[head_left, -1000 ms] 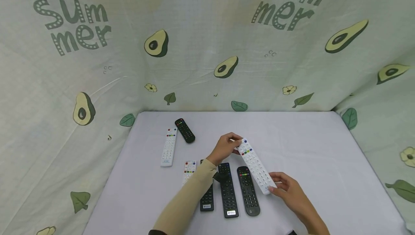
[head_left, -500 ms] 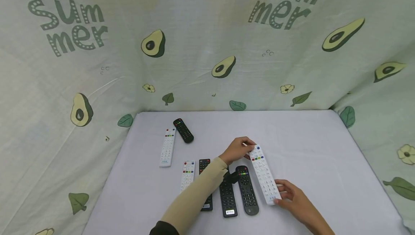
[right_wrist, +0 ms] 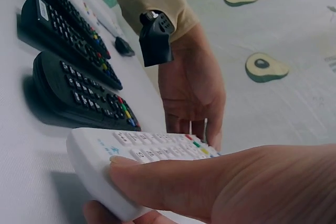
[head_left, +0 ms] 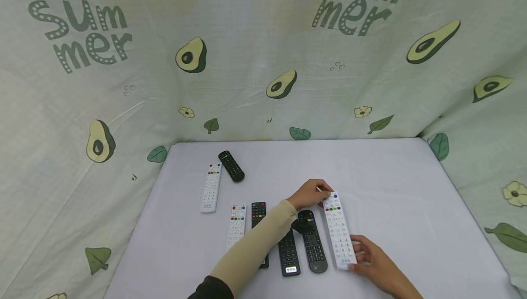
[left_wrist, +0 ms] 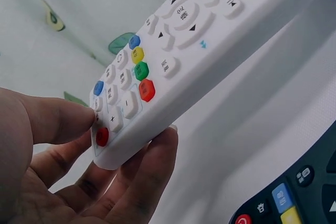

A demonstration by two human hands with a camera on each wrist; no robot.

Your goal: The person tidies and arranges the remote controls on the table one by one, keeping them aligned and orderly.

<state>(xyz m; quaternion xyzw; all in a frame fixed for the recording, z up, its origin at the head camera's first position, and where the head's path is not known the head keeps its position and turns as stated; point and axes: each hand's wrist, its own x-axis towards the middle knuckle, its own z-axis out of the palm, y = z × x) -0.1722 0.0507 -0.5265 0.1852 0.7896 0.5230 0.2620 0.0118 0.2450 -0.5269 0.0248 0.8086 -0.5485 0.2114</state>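
Both hands hold one white remote control (head_left: 338, 231) a little above the table, just right of a row of remotes. My left hand (head_left: 312, 193) pinches its far end between thumb and fingers; in the left wrist view the thumb (left_wrist: 63, 119) lies beside the red button and fingers reach beneath. The near end is gripped by my right hand (head_left: 372, 262), with its thumb (right_wrist: 157, 182) on the top face in the right wrist view. Left of it a dark remote with a rounded end (head_left: 316, 248) lies on the table.
Further left lie black remotes (head_left: 289, 255) (head_left: 258, 212) and a white remote (head_left: 236, 225), partly covered by the left sleeve (head_left: 255, 244). Towards the back left, another white remote (head_left: 211, 189) and a small black remote (head_left: 231, 166) lie together. A patterned cloth (head_left: 239, 24) rises behind the table (head_left: 391, 175).
The white remote in both hands has moved right and nearer to me, and turned from slanted to nearly in line with the row. Both hands moved with it.
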